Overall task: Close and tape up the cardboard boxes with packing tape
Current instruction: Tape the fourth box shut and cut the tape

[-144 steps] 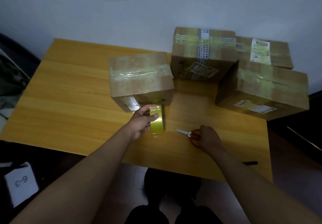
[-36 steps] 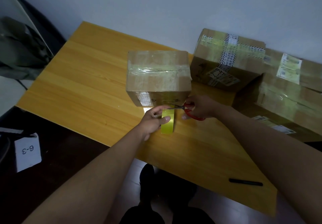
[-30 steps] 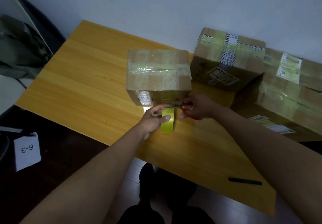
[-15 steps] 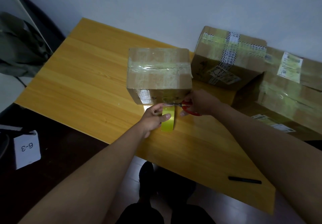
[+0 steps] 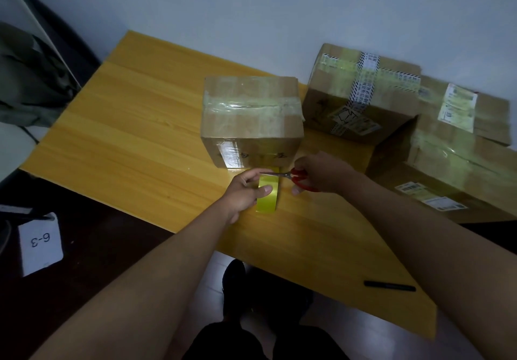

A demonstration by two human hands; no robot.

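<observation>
On the yellow wooden table (image 5: 134, 141), the left hand (image 5: 246, 190) grips the roll of yellowish packing tape (image 5: 268, 195), fingers and thumb curled round it, just in front of the tape-sealed brown cardboard box (image 5: 251, 120). The right hand (image 5: 321, 173) holds the red-handled scissors (image 5: 291, 176), fingers through the loops, blades lying across the tape strip that runs from roll to box. Three further taped cardboard boxes (image 5: 361, 94) sit at the table's right rear. A black marker pen (image 5: 389, 286) lies near the front edge.
</observation>
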